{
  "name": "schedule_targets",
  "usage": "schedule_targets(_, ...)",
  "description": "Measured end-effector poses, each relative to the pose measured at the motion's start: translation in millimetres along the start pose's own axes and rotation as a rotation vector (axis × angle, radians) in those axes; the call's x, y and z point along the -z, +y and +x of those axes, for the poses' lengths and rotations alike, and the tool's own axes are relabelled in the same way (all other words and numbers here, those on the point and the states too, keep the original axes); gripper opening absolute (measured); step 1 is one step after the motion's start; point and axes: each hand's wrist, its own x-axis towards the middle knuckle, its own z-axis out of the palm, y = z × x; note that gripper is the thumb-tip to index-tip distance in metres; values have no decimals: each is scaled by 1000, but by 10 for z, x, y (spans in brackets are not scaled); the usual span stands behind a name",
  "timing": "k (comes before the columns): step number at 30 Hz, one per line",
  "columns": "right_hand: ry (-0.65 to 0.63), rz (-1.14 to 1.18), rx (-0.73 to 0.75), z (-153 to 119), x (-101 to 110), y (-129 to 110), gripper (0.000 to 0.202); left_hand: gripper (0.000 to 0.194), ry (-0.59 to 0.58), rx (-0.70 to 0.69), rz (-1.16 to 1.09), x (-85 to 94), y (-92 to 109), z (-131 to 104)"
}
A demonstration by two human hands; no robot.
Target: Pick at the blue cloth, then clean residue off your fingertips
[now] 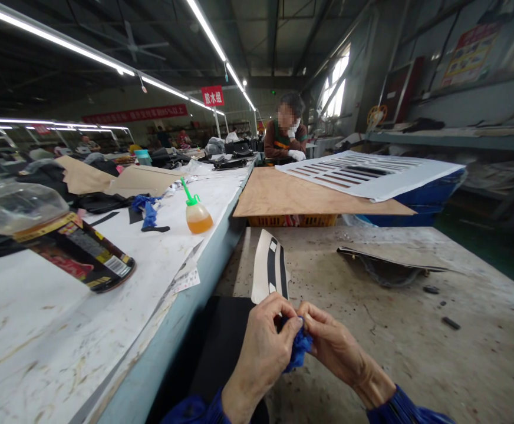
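Observation:
A crumpled blue cloth (300, 348) is pinched between my two hands, low in the middle of the view. My left hand (263, 344) has its thumb and fingertips closed on the cloth's upper part. From the other side, my right hand (333, 344) grips the same cloth, its fingertips close to the left ones. Just beyond the left hand, a cream curved piece with black strips (262, 265) reaches up past the worktable's edge; its lower end is hidden behind my fingers.
A squeeze bottle with a green spout (198, 217) and a cut-open plastic bottle (80, 253) stand on the white-covered table (27, 330) at left. A dark flap piece (385, 265) lies on the grey worktable (394, 341). Beyond the wooden board (283, 191) sits a gloved person (279, 141).

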Motion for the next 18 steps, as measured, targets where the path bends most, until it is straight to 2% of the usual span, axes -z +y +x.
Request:
schedule_targets(10, 13, 31, 29, -10, 3, 68, 27, 13, 35, 10, 31, -50, 30, -16)
schedule_targets(18, -87, 179, 118, 6, -56, 46, 34, 14, 10, 96, -223, -5, 59, -24)
